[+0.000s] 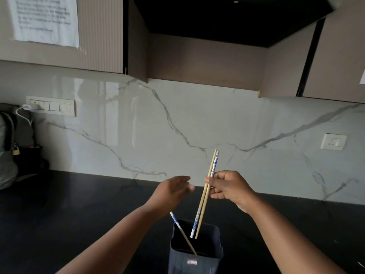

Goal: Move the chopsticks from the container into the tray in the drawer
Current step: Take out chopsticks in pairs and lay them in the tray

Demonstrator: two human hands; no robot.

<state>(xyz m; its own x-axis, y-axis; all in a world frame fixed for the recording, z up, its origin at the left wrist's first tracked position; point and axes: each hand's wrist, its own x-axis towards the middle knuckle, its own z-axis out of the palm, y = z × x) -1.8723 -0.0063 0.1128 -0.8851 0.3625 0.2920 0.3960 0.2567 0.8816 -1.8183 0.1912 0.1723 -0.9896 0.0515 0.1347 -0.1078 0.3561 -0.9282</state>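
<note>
A dark square container (205, 254) stands on the black counter at the bottom centre. My right hand (229, 187) pinches two chopsticks (203, 202), one plain wood and one with a blue-and-white end, held nearly upright with their lower tips just above the container's mouth. One more chopstick (182, 234) with a blue-patterned top leans inside the container against its left rim. My left hand (171, 191) hovers above and left of the container, fingers apart, holding nothing. No drawer or tray is in view.
The black counter (79, 214) runs to a marble backsplash (197, 119). A grey bag with a padlock (13, 149) sits at the far left under a switch panel (51, 105). A wall socket (333, 141) is at the right. Cabinets hang overhead.
</note>
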